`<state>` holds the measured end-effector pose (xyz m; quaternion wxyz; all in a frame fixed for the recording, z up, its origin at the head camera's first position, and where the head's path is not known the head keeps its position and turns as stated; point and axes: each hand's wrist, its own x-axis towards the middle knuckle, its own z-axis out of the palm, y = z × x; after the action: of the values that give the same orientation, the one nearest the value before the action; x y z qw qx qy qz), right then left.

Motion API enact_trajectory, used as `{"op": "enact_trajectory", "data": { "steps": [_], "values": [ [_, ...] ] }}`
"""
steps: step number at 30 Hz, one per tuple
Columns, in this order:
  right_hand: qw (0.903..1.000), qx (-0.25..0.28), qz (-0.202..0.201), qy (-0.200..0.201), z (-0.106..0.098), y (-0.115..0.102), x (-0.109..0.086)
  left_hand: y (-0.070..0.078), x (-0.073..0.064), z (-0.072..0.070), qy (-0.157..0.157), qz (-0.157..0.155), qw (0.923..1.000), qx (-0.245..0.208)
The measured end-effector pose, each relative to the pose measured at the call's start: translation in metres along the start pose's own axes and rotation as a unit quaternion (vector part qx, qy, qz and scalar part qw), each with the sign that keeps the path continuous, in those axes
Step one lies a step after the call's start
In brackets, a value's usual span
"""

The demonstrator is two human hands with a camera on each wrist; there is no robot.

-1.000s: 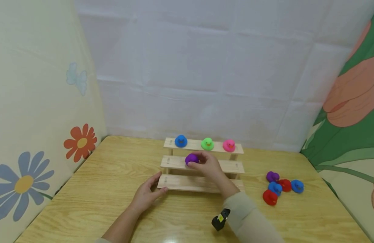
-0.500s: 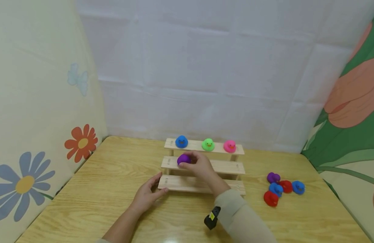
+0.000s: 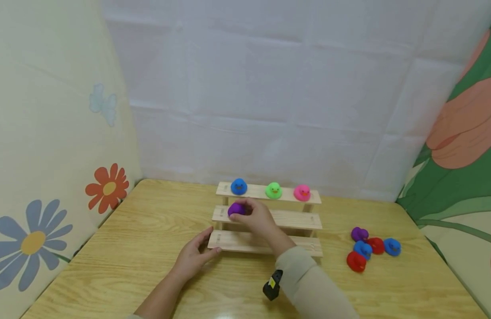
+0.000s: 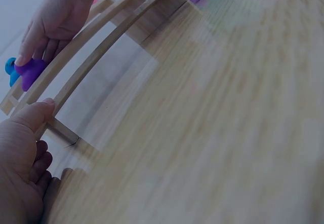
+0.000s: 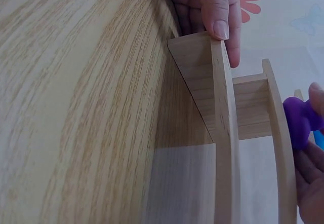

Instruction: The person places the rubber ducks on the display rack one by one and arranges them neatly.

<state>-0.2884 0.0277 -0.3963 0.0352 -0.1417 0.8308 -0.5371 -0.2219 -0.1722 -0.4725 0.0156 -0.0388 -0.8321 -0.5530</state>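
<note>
In the head view a three-step wooden display rack [image 3: 265, 241] stands on the table. My right hand [image 3: 259, 217] pinches a purple rubber duck [image 3: 236, 210] between thumb and fingers at the left end of the middle step. In the right wrist view this duck [image 5: 299, 122] sits right against that step's surface. My left hand [image 3: 191, 257] holds the left end of the bottom step, its thumb [image 5: 220, 29] on the front edge. Along the top step sit a blue duck [image 3: 239, 186], a green duck [image 3: 273, 190] and a pink duck [image 3: 302, 192].
Right of the rack, loose ducks lie in a cluster on the table [image 3: 129, 252]: a purple one [image 3: 359, 234], two red, one of them nearest the front [image 3: 356, 262], and two blue, one at the far right [image 3: 392, 247]. A white cloth [image 3: 269, 110] hangs behind.
My right hand has slid left along the middle step with the purple duck, from near its middle to near its left end. The left hand stays at the bottom step's end.
</note>
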Motion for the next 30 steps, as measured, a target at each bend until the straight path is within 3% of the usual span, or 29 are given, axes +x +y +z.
{"op": "enact_trajectory", "data": {
  "steps": [30],
  "values": [
    [1.0000, -0.008, 0.000, 0.003, 0.0044, -0.0003, -0.0016, 0.0000, 0.0006, -0.0004, -0.006, -0.008, 0.9999, -0.004]
  ]
}}
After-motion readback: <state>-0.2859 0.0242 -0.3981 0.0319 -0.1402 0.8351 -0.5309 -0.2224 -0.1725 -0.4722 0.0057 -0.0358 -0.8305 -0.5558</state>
